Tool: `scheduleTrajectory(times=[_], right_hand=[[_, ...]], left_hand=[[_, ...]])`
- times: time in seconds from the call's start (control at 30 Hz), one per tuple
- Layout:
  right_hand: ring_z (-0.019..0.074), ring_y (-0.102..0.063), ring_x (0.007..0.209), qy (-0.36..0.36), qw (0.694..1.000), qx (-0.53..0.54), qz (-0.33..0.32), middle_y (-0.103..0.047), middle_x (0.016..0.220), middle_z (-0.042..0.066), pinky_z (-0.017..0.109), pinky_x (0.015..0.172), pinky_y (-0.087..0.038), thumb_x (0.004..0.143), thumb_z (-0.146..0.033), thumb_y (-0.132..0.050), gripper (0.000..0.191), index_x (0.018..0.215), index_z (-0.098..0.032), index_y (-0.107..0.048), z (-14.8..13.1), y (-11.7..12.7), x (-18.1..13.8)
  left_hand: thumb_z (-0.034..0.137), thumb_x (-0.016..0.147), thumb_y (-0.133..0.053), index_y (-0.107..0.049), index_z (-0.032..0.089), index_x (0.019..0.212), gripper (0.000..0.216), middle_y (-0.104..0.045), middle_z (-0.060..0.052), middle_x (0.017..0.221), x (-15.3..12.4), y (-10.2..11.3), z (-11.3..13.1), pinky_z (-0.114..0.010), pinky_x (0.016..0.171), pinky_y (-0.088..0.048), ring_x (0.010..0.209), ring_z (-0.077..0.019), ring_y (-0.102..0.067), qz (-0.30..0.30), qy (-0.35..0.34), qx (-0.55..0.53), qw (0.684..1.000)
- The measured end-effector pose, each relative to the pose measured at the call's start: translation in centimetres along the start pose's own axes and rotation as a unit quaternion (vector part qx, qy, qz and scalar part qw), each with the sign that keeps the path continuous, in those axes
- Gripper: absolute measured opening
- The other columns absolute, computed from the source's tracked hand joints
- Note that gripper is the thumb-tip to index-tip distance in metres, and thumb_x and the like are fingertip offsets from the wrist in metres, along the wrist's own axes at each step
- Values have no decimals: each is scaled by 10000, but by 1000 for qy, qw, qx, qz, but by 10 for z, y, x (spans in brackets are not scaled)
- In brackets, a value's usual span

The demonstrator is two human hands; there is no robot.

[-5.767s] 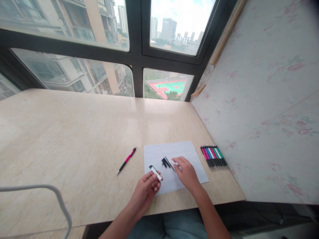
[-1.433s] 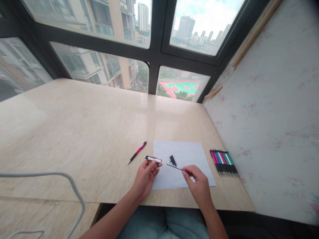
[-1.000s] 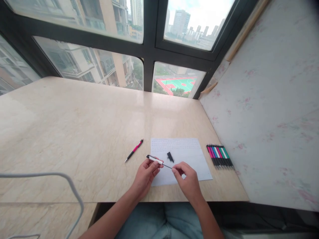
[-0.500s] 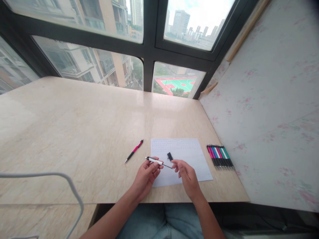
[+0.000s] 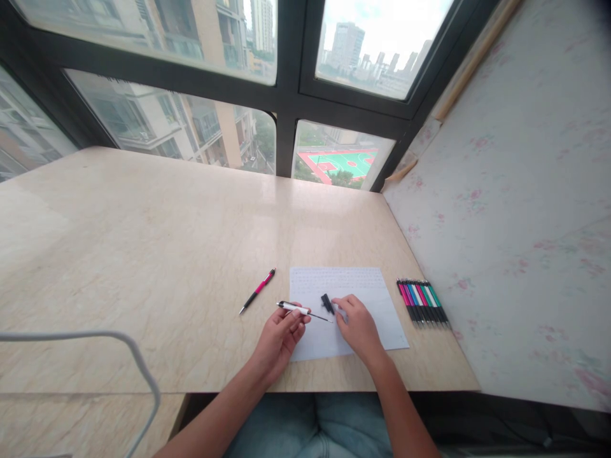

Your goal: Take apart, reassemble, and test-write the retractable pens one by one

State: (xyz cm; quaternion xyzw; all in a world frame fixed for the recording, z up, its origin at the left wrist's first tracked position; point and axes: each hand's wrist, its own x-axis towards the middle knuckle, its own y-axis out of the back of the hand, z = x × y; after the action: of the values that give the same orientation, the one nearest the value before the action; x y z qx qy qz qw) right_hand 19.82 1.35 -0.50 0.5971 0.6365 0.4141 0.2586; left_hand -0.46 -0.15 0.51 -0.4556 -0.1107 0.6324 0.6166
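My left hand [image 5: 282,334] grips a white pen barrel [image 5: 294,309] with a black clip end, its fingers closed around it. Out of the barrel's right end sticks a thin dark refill [image 5: 319,317], its tip over the paper. On the sheet of paper [image 5: 367,305] lie small black pen parts [image 5: 327,303], whose exact kinds are too small to make out. My right hand [image 5: 360,327] is just right of these parts, thumb and forefinger apart, nothing visible between them. Whether the fingertips touch the parts is unclear.
A pink and black pen [image 5: 257,291] lies left of the paper. Several coloured pens [image 5: 422,302] lie in a row near the papered wall [image 5: 515,254] at right. A grey cable-like tube [image 5: 138,356] curves at lower left. Windows [image 5: 334,152] stand behind the marble-look tabletop [image 5: 167,254].
My right hand has moved away from the refill tip and forward to the black parts, its fingers now apart. My left hand keeps the barrel almost in place.
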Motion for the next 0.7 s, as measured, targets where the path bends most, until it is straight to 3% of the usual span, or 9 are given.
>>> scheduleTrajectory(times=[0.2, 0.43, 0.57, 0.7], right_hand=[[206, -612, 898, -34, 999, -19, -7, -637, 947, 58, 292, 779, -484, 863, -143, -529, 216, 998, -219, -680, -2, 1, 3], [219, -620, 857, -64, 997, -33, 34, -649, 887, 67, 318, 755, -475, 857, -121, -484, 202, 840, -203, -668, -1, -2, 5], [200, -631, 763, -85, 993, 61, 48, -671, 882, 73, 320, 708, -493, 861, -164, -486, 172, 852, -182, -657, -2, 7, -2], [196, -649, 759, -115, 972, 205, 20, -688, 819, 53, 285, 656, -514, 859, -254, -544, 133, 836, -192, -660, -10, 20, -14]], left_hand=[[148, 752, -762, -670, 124, 942, 213, -712, -87, 921, -1, -2, 1, -157, 643, -548, 746, -109, -673, 11, 3, 5, 1000], [151, 749, -764, -672, 131, 935, 208, -713, -96, 968, -1, -1, 0, -162, 647, -545, 759, -112, -676, 14, -2, 15, 1000], [162, 753, -761, -670, 136, 942, 212, -712, -89, 959, -1, -1, 0, -161, 654, -541, 781, -116, -679, 18, -13, 26, 999], [171, 748, -766, -675, 137, 929, 205, -714, -85, 950, -1, -2, 0, -154, 655, -535, 792, -118, -680, 26, -29, 29, 999]])
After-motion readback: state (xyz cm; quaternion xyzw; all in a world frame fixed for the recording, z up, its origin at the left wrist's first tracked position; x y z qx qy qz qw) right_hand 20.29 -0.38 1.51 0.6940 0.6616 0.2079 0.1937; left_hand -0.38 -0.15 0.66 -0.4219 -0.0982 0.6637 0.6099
